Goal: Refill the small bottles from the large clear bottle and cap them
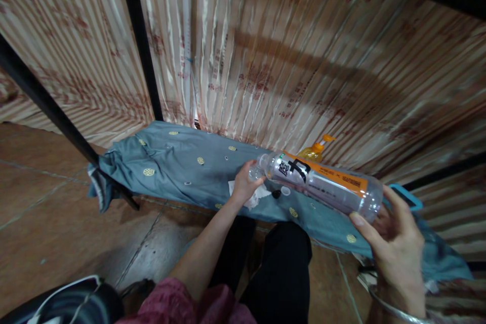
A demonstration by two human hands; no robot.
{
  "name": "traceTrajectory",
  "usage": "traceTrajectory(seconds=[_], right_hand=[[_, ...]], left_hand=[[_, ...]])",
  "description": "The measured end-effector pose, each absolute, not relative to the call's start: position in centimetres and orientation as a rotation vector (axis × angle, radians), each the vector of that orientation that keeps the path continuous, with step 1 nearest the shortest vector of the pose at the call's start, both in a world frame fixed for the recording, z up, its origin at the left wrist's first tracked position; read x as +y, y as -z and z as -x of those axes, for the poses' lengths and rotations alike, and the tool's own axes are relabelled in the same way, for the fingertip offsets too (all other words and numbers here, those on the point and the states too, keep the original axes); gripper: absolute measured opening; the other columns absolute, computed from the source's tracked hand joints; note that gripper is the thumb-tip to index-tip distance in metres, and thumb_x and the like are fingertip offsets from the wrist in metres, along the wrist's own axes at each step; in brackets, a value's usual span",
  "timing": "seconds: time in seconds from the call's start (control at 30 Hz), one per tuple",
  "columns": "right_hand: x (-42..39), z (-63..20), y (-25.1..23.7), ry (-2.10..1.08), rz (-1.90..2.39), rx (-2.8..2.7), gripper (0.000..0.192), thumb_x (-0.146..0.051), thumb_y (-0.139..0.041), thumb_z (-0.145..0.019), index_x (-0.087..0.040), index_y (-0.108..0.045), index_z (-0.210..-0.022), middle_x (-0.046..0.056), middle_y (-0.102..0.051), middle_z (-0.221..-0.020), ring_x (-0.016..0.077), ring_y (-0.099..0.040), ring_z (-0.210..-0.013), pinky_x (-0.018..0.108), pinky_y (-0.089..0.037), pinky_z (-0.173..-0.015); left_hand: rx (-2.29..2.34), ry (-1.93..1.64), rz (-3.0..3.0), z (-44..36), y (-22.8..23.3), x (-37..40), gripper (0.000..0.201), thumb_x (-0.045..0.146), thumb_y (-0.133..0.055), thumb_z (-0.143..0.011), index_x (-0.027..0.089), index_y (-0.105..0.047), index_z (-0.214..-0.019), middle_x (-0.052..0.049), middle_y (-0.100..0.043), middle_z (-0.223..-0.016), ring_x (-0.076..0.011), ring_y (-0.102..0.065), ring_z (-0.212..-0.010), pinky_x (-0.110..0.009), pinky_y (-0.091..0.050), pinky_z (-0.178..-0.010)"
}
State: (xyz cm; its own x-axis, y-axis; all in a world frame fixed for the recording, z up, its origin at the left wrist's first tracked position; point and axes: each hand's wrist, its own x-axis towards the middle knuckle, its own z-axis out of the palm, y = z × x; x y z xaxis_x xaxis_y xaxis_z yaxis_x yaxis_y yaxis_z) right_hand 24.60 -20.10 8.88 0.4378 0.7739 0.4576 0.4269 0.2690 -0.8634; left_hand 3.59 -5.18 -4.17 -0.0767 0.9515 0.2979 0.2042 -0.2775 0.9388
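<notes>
Your right hand point(395, 243) had its grip wrapped round the bottom of a clear plastic bottle point(322, 185) w/ an orange label, held on its side above the blue-grey cloth point(182, 167). Your left hand point(245, 185) had its fingers shut on the bottle's cap end, just over a white tissue point(258, 196). An orange-topped bottle point(315, 151) stood behind, near the striped curtain point(304, 61).
</notes>
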Motion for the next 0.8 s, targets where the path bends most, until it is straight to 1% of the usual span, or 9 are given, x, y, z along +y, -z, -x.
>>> traceTrajectory(seconds=[0.13, 0.27, 0.33, 0.4, 0.47, 0.53, 0.6, 0.7, 0.8], right_hand=[[-20.3, -24.9, -7.2, -0.355, 1.366, -1.096, 0.083, -0.036, -0.086, -0.061, -0.022, -0.054, -0.137, 0.009, -0.071, -0.116, 0.0268, -0.069, -0.098, 0.046, -0.053, -0.092], [-20.4, -25.0, -5.5, -0.435, 1.324, -0.974, 0.084, -0.036, -0.085, -0.061, -0.025, -0.053, -0.138, 0.007, -0.066, -0.124, 0.0268, -0.063, -0.107, 0.052, -0.04, -0.105], [-20.3, -25.1, -4.5, -0.492, 1.291, -0.901, 0.081, -0.037, -0.084, -0.062, -0.026, -0.055, -0.136, 0.006, -0.064, -0.126, 0.0267, -0.061, -0.111, 0.053, -0.038, -0.106], [-20.2, -25.3, -3.3, -0.563, 1.254, -0.812, 0.076, -0.037, -0.083, -0.063, -0.028, -0.057, -0.133, 0.004, -0.064, -0.125, 0.0244, -0.06, -0.109, 0.047, -0.045, -0.099], [-20.0, -25.5, -2.0, -0.657, 1.212, -0.722, 0.069, -0.036, -0.081, -0.064, -0.028, -0.06, -0.129, 0.002, -0.065, -0.122, 0.0216, -0.063, -0.103, 0.038, -0.055, -0.084], [-19.7, -25.5, -0.5, -0.758, 1.163, -0.628, 0.063, -0.036, -0.079, -0.065, -0.029, -0.062, -0.125, 0.001, -0.067, -0.117, 0.0199, -0.065, -0.095, 0.034, -0.059, -0.072], [-19.3, -25.2, 0.8, -0.835, 1.115, -0.523, 0.053, -0.037, -0.076, -0.067, -0.029, -0.065, -0.119, -0.001, -0.071, -0.106, 0.0188, -0.067, -0.09, 0.035, -0.061, -0.069], [-18.9, -24.5, 2.4, -0.934, 1.058, -0.393, 0.037, -0.038, -0.075, -0.068, -0.026, -0.069, -0.102, -0.002, -0.074, -0.093, 0.0174, -0.07, -0.085, 0.034, -0.062, -0.069], [-18.9, -23.7, 3.2, -1.004, 0.999, -0.308, 0.036, -0.038, -0.077, -0.065, -0.025, -0.069, -0.099, -0.003, -0.076, -0.092, 0.0162, -0.072, -0.08, 0.029, -0.062, -0.067]], left_hand=[[1.299, -1.399, -1.515, -3.6, 4.1, -5.2, 0.052, 0.019, -0.076, -0.068, 0.02, -0.058, -0.117, -0.007, -0.069, -0.119, -0.0252, -0.065, -0.112, -0.039, -0.05, -0.101], [1.285, -1.407, -1.506, -3.6, 4.2, -5.2, 0.053, 0.02, -0.076, -0.068, 0.02, -0.058, -0.118, -0.007, -0.069, -0.12, -0.0248, -0.065, -0.113, -0.039, -0.049, -0.102], [1.265, -1.417, -1.512, -3.6, 4.2, -5.2, 0.052, 0.021, -0.076, -0.069, 0.02, -0.058, -0.118, -0.007, -0.069, -0.12, -0.0246, -0.065, -0.113, -0.039, -0.049, -0.102], [1.255, -1.424, -1.519, -3.5, 4.2, -5.3, 0.051, 0.02, -0.075, -0.069, 0.02, -0.058, -0.117, -0.006, -0.069, -0.119, -0.0243, -0.065, -0.112, -0.04, -0.049, -0.102], [1.266, -1.42, -1.521, -3.5, 4.2, -5.3, 0.05, 0.019, -0.075, -0.069, 0.02, -0.059, -0.116, -0.006, -0.069, -0.118, -0.0244, -0.065, -0.112, -0.04, -0.048, -0.102], [1.28, -1.411, -1.518, -3.5, 4.0, -5.3, 0.05, 0.019, -0.075, -0.069, 0.019, -0.059, -0.116, -0.007, -0.069, -0.117, -0.0247, -0.064, -0.113, -0.041, -0.048, -0.103], [1.28, -1.398, -1.52, -3.5, 3.9, -5.4, 0.05, 0.019, -0.075, -0.069, 0.018, -0.058, -0.116, -0.008, -0.069, -0.117, -0.0247, -0.064, -0.113, -0.041, -0.048, -0.103], [1.274, -1.379, -1.527, -3.5, 3.8, -5.5, 0.05, 0.02, -0.074, -0.071, 0.019, -0.056, -0.118, -0.008, -0.068, -0.12, -0.024, -0.063, -0.115, -0.041, -0.047, -0.103], [1.26, -1.364, -1.55, -3.3, 3.9, -5.5, 0.053, 0.021, -0.074, -0.071, 0.02, -0.055, -0.12, -0.008, -0.066, -0.124, -0.0243, -0.062, -0.117, -0.042, -0.046, -0.105]])
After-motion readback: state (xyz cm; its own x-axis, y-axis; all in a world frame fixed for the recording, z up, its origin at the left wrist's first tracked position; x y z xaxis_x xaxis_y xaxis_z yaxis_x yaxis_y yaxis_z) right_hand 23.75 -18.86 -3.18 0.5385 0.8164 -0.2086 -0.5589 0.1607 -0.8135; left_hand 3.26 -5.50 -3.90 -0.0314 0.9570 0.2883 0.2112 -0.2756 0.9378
